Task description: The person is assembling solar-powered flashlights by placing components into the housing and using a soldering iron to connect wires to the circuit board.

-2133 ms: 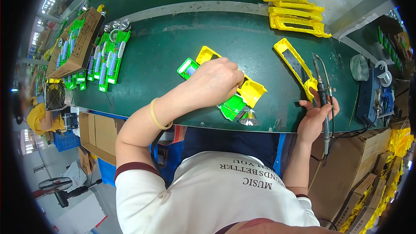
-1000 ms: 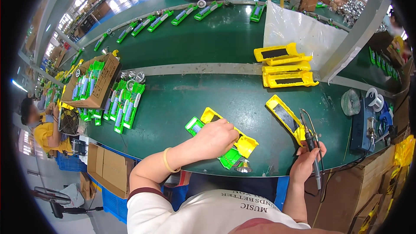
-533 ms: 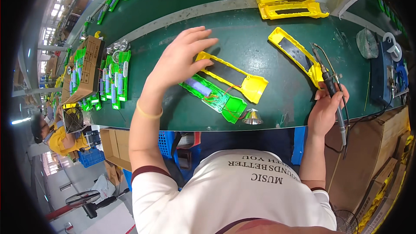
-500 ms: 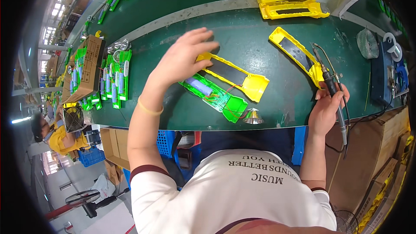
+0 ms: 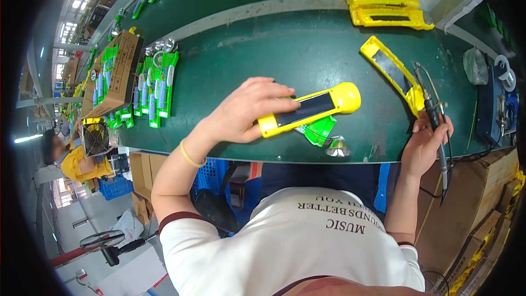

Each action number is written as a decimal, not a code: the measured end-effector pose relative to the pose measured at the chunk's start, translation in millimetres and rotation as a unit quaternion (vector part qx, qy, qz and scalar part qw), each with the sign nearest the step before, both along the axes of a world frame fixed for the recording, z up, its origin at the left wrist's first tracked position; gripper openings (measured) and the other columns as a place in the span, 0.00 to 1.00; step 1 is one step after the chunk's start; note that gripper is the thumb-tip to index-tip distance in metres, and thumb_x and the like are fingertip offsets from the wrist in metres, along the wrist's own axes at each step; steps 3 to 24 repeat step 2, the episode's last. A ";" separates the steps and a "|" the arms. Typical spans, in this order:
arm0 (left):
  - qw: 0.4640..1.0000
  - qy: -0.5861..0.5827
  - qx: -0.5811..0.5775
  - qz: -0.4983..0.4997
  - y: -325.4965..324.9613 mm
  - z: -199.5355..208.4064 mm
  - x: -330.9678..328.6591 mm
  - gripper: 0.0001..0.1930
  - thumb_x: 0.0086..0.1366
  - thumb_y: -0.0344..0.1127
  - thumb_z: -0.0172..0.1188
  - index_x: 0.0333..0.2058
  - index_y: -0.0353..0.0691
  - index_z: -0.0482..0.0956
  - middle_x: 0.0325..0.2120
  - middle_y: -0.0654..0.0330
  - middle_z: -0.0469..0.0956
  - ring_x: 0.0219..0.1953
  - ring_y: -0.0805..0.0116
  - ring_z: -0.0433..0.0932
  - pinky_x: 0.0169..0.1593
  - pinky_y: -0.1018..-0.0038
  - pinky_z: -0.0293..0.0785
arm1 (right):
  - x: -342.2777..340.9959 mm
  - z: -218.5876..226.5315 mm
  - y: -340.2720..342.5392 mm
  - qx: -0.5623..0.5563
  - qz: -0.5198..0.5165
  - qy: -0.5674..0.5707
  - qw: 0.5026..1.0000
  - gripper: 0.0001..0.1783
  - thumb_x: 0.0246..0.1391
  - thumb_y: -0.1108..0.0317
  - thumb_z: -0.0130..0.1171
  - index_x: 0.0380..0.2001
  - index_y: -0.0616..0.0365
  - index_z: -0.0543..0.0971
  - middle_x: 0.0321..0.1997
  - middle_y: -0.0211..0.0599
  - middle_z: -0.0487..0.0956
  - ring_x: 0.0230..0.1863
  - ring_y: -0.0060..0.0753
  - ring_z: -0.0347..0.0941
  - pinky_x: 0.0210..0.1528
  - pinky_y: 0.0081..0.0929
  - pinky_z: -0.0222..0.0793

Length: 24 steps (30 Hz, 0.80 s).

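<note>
My left hand point(image 5: 241, 111) grips the left end of a yellow flashlight shell point(image 5: 346, 98), with its smooth outer face and dark panel turned up. Beneath it, mostly covered, lies a green flashlight shell point(image 5: 322, 129). A shiny cone-shaped reflector point(image 5: 337, 148) sits beside the green piece, near the table's front edge. On the right, my right hand point(image 5: 421, 148) is closed around a soldering iron point(image 5: 434, 116) with its tip pointing away from me. Just left of the iron rests another yellow shell point(image 5: 386, 64), hollow side up.
Several yellow shells point(image 5: 383, 3) are stacked at the far right. On the left, green shells with blue cells point(image 5: 153, 96) lie by a tilted cardboard box point(image 5: 118, 79). A solder spool point(image 5: 507, 74) and a blue unit point(image 5: 486, 101) stand at the right edge of the green table point(image 5: 246, 49).
My left hand has turned the yellow shell over, so its outer face shows, and brought it over the green shell. The right hand keeps its hold on the soldering iron.
</note>
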State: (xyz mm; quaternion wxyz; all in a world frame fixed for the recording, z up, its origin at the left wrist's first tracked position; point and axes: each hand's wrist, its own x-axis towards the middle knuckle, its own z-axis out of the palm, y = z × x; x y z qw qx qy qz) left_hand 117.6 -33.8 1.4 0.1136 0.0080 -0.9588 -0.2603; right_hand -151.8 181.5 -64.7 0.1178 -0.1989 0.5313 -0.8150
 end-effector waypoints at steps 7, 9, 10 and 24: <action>0.999 0.007 -0.041 -0.016 -7.6 -0.2 -4.9 0.19 0.51 0.31 0.55 0.44 0.43 0.73 0.46 0.53 0.71 0.49 0.55 0.70 0.56 0.57 0.59 | -4.2 -7.3 7.4 -0.011 0.033 0.010 0.999 0.17 0.62 0.55 0.38 0.47 0.55 0.60 0.43 0.40 0.71 0.37 0.29 0.69 0.31 0.21 0.60; 0.999 0.007 -0.041 -0.016 -7.6 -0.2 -4.9 0.19 0.51 0.31 0.55 0.44 0.43 0.73 0.46 0.53 0.71 0.49 0.55 0.70 0.56 0.57 0.59 | -4.2 -7.3 7.4 -0.011 0.033 0.010 0.999 0.17 0.62 0.55 0.38 0.47 0.55 0.60 0.43 0.40 0.71 0.37 0.29 0.69 0.31 0.21 0.60; 0.999 0.007 -0.041 -0.016 -7.6 -0.2 -4.9 0.19 0.51 0.31 0.55 0.44 0.43 0.73 0.46 0.53 0.71 0.49 0.55 0.70 0.56 0.57 0.59 | -4.2 -7.3 7.4 -0.011 0.033 0.010 0.999 0.17 0.62 0.55 0.38 0.47 0.55 0.60 0.43 0.40 0.71 0.37 0.29 0.69 0.31 0.21 0.60; 0.999 0.007 -0.041 -0.016 -7.6 -0.2 -4.9 0.19 0.51 0.31 0.55 0.44 0.43 0.73 0.46 0.53 0.71 0.49 0.55 0.70 0.56 0.57 0.59 | -4.2 -7.3 7.4 -0.011 0.033 0.010 0.999 0.17 0.62 0.55 0.38 0.47 0.55 0.60 0.43 0.40 0.71 0.37 0.29 0.69 0.31 0.21 0.60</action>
